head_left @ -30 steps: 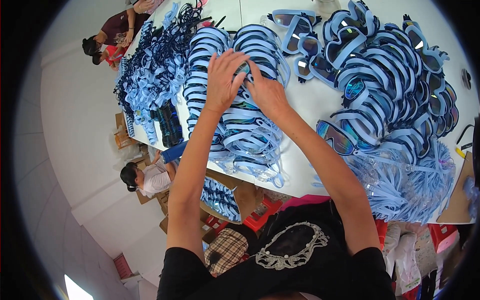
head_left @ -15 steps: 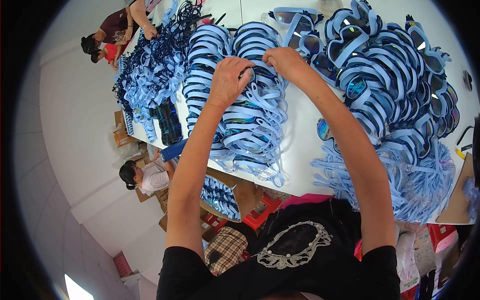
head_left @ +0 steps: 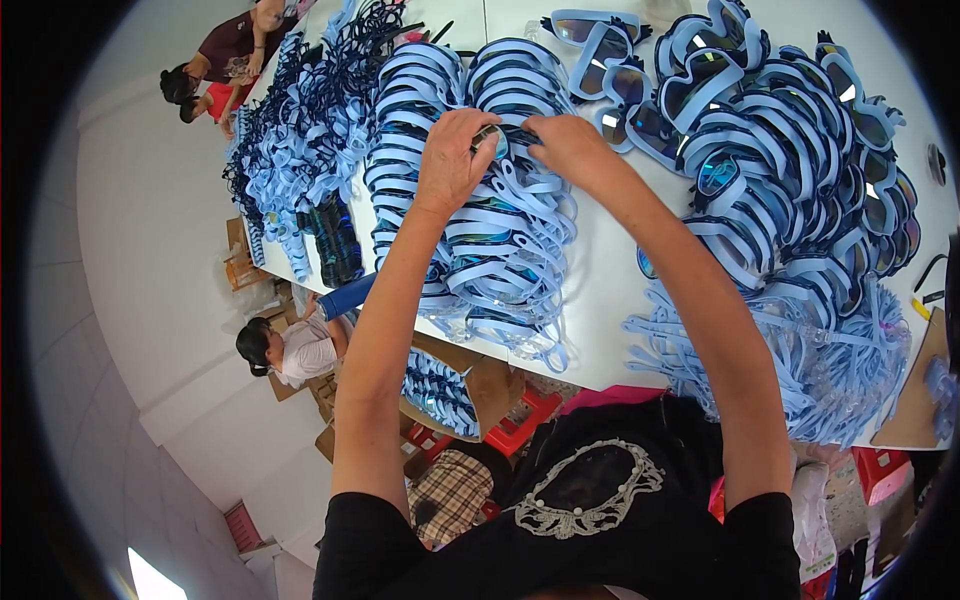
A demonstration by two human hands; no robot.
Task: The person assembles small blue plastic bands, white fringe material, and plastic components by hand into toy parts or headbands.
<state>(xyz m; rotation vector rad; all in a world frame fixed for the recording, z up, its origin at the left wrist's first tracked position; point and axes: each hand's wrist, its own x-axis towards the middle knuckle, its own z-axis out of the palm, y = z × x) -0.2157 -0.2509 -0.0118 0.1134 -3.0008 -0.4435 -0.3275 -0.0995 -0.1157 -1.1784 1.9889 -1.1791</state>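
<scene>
Hands both up at the far end of the middle goggle row. Left hand point(head_left: 455, 160) and right hand point(head_left: 570, 150) meet over one pair of light-blue goggles point(head_left: 497, 140), fingers curled and pinching its frame from either side; a bit of mirrored lens shows between them. That pair sits at the top of the overlapped middle row of goggles point(head_left: 500, 250), touching the ones beneath it.

Change: a second ago both hands lay lower on this row, flat over the stack; half a second ago the right hand had slid up and out toward the far edge. Now both have closed in together at the row's top. Judgement: pressing down has given way to fine handling of a single pair, seating or straightening it on the stack.

Around: white tabletop point(head_left: 610, 290) bare strip just right of the row; big heap of goggles point(head_left: 800, 170) on the right, well apart from the hands; loose blue straps point(head_left: 800, 370) spilling at the near right edge; darker strap pile point(head_left: 300, 150) far left. Seated person point(head_left: 290, 345) below the tabletop's left side, another person point(head_left: 225, 55) at the far corner.
</scene>
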